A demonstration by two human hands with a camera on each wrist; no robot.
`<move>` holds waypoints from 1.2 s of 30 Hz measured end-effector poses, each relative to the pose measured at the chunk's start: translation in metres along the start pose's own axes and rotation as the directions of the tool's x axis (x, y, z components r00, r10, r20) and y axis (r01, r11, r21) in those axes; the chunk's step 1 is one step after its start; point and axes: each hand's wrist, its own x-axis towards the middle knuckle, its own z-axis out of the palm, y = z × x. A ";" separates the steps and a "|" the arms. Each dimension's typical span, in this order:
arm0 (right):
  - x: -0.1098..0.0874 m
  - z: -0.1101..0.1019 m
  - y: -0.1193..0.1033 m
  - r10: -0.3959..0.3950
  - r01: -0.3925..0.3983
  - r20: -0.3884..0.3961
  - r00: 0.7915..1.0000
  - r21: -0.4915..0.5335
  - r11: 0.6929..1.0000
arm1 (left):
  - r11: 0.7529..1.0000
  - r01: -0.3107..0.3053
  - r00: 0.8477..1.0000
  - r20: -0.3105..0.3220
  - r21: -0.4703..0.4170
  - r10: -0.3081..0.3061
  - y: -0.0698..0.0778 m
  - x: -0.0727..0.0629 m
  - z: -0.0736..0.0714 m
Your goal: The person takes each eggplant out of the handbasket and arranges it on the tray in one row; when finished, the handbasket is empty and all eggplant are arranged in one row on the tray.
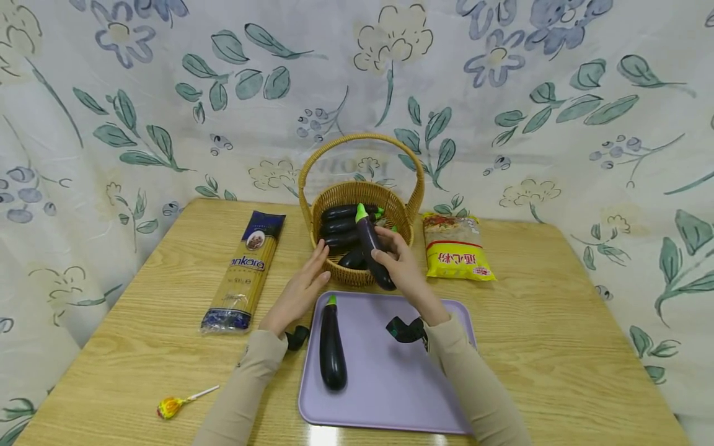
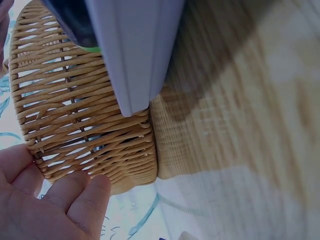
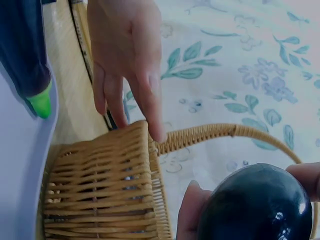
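Observation:
My right hand [image 1: 403, 263] grips a dark purple eggplant [image 1: 370, 244] with a bright green cap, tilted over the front rim of a wicker basket [image 1: 357, 278]. In the right wrist view the rounded end of this eggplant [image 3: 257, 205] faces the camera, between thumb and fingers. Several more eggplants [image 1: 340, 227] lie inside the basket. My left hand [image 1: 304, 282] has its fingers extended, fingertips at the basket's left rim; the left wrist view shows these fingers [image 2: 75, 200] against the weave. Another eggplant [image 1: 333, 350] lies lengthwise on the left part of a lilac tray [image 1: 401, 390].
Left of the basket lies a pack of spaghetti [image 1: 243, 272]. A yellow food bag [image 1: 456, 248] with red characters lies to its right. Near the table's front left is a wrapped lollipop [image 1: 173, 406]. The tall basket handle [image 1: 362, 136] arches over the basket, before a floral curtain [image 1: 223, 124].

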 end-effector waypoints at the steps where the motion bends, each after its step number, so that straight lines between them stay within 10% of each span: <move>1: -0.001 0.001 0.000 0.005 -0.005 -0.001 1.000 0.001 1.000 | 1.000 0.002 1.000 -0.001 -0.002 -0.002 0.000 0.000 0.000; 36: -0.041 0.021 0.025 0.054 -0.062 0.080 0.995 0.100 0.993 | 1.000 0.006 1.000 0.003 0.004 -0.006 0.000 -0.001 0.000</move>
